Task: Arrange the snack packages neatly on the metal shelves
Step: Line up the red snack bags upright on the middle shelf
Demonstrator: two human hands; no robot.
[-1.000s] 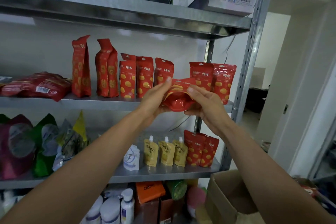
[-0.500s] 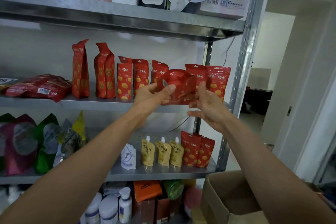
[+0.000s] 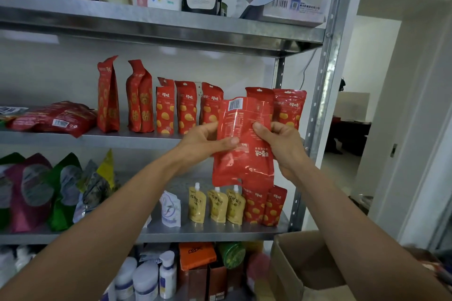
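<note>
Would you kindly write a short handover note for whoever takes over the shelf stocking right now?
Left hand: grips the red pouch at its left edge.
Right hand: grips its right edge.
The pouch is in the air before the middle shelf, barcode side to the camera.
Done: standing pouches form a row there.
Left: stand this one with them; a red bag lies flat at the shelf's left.
</note>
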